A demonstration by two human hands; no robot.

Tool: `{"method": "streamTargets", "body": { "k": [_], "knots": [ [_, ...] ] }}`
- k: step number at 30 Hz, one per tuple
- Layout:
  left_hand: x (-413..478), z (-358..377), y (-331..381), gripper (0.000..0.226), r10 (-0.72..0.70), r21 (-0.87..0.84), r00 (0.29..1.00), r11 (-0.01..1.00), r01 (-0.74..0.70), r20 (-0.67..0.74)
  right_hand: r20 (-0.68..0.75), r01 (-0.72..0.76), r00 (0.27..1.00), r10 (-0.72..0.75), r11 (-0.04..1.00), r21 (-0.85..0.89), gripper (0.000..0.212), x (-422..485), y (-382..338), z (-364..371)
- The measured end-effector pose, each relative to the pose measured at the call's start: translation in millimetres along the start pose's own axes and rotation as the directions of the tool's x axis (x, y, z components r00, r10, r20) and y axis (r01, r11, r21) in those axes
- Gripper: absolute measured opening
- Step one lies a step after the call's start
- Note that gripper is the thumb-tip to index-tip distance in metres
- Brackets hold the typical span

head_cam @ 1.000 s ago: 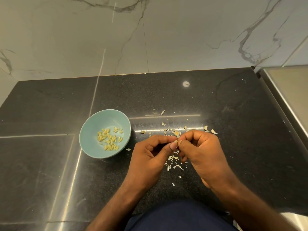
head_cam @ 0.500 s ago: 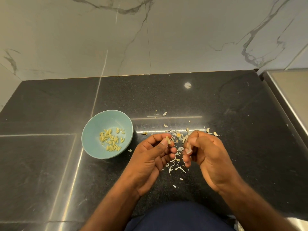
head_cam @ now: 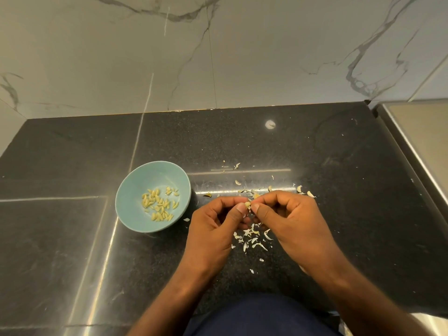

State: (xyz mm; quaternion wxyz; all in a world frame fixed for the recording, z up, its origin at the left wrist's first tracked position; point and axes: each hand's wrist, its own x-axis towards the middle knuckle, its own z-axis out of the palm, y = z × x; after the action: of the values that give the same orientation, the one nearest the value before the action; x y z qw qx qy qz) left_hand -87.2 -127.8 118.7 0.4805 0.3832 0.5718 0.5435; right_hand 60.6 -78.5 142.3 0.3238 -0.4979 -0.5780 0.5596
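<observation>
On my feed, a pale teal bowl (head_cam: 132, 215) holds yellow-green kernels (head_cam: 158, 205) on a black, finely speckled worktop (head_cam: 339, 214) strewn with whitish husks (head_cam: 253, 238). The pinched seed (head_cam: 247, 204) is pale yellow. Grey veins cross the off-white wall (head_cam: 266, 57); navy cloth (head_cam: 254, 316) fills the lower edge.

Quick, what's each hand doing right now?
Left hand: fingers curled, pinching a small seed.
Right hand: fingers curled, pinching the same seed.

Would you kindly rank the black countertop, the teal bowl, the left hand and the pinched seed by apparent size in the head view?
1. black countertop
2. teal bowl and left hand: about alike, and the hand seems nearer the camera, so left unranked
3. pinched seed
</observation>
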Motion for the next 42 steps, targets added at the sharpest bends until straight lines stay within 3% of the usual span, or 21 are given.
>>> {"method": "streamTargets", "body": {
  "k": [6, 22, 27, 31, 35, 37, 42],
  "knots": [
    [-1.8, -1.6, 0.5, 0.016, 0.134, 0.146, 0.99, 0.98, -0.139, 0.039, 0.032, -0.082, 0.996, 0.078, 0.984, 0.156, 0.006, 0.9, 1.7, 0.3],
    [-0.8, 0.7, -3.5, 0.017, 0.386, 0.382, 0.92, 0.842, -0.381, 0.066, -0.03, -0.057, 0.997, 0.066, 0.967, 0.249, 0.017, -3.0, 0.0, 6.0],
    [-0.4, 3.1, -1.9, 0.018, 0.402, 0.395, 0.913, 0.83, -0.394, 0.067, -0.055, -0.024, 0.998, 0.04, 0.963, 0.269, 0.017, -2.9, -1.8, 7.1],
    [-0.5, 5.0, -0.4, 0.018, 0.337, 0.322, 0.94, 0.886, -0.332, 0.042, -0.056, -0.008, 0.998, 0.024, 0.966, 0.26, 0.015, -3.1, -1.7, 7.1],
    [0.1, 4.9, 1.5, 0.019, 0.258, 0.25, 0.965, 0.932, -0.262, 0.05, -0.067, 0.052, 0.997, -0.043, 0.989, 0.141, 0.007, -3.2, -0.2, 6.0],
    [0.6, 4.7, 2.0, 0.019, 0.168, 0.138, 0.985, 0.976, -0.17, 0.031, -0.056, 0.079, 0.996, -0.075, 0.994, 0.074, 0.007, -3.7, -1.3, 5.8],
    [-0.5, 4.1, -1.9, 0.023, -0.042, -0.083, 0.999, 0.996, 0.044, 0.03, -0.021, 0.072, 0.997, -0.07, 0.993, 0.095, 0.012, -1.2, 3.3, 8.3]
  ]
}}
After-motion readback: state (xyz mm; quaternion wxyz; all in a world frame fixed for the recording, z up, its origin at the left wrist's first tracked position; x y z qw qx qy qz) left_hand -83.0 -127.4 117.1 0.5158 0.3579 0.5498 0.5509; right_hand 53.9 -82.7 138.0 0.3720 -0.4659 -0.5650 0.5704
